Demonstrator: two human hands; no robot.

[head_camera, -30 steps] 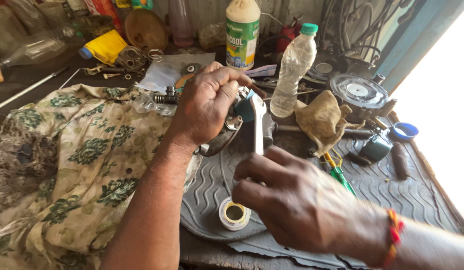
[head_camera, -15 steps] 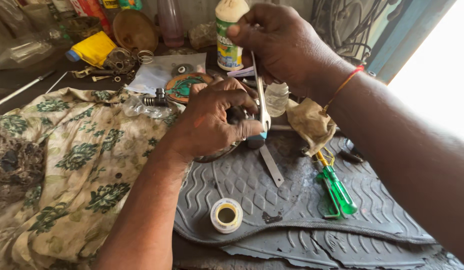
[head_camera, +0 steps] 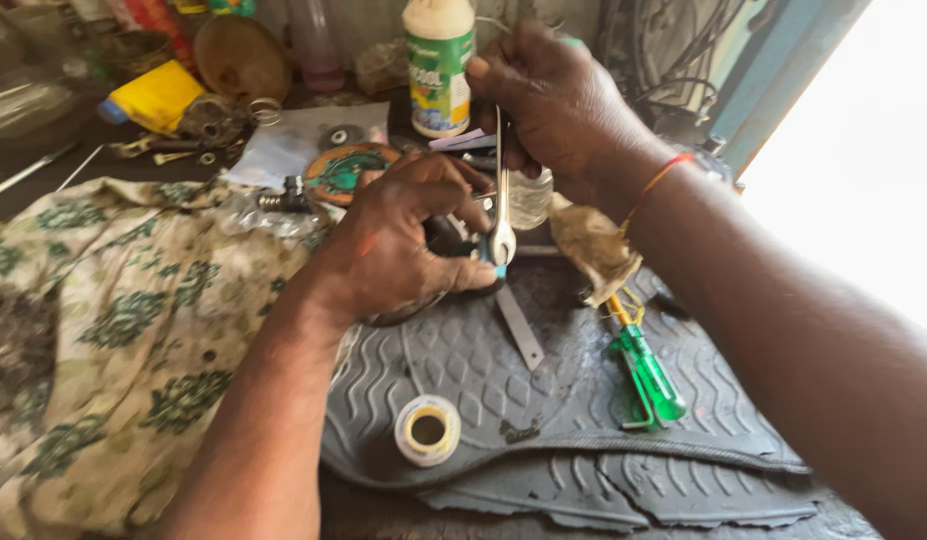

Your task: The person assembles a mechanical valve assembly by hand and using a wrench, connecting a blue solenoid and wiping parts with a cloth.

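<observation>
Presently we are pinching a slim silver metal spanner (head_camera: 500, 215) upright with our right hand (head_camera: 558, 105), left hand (head_camera: 408, 240) fingers gripping a small blue-tipped part (head_camera: 493, 262) above the grey ribbed rubber mat (head_camera: 583, 420); fitting looks unfinished.

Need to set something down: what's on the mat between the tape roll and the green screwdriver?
Head view: only bare grey rubber mat between tape roll and green screwdriver.

The left hand (head_camera: 408, 240) hides the part it grips.
</observation>
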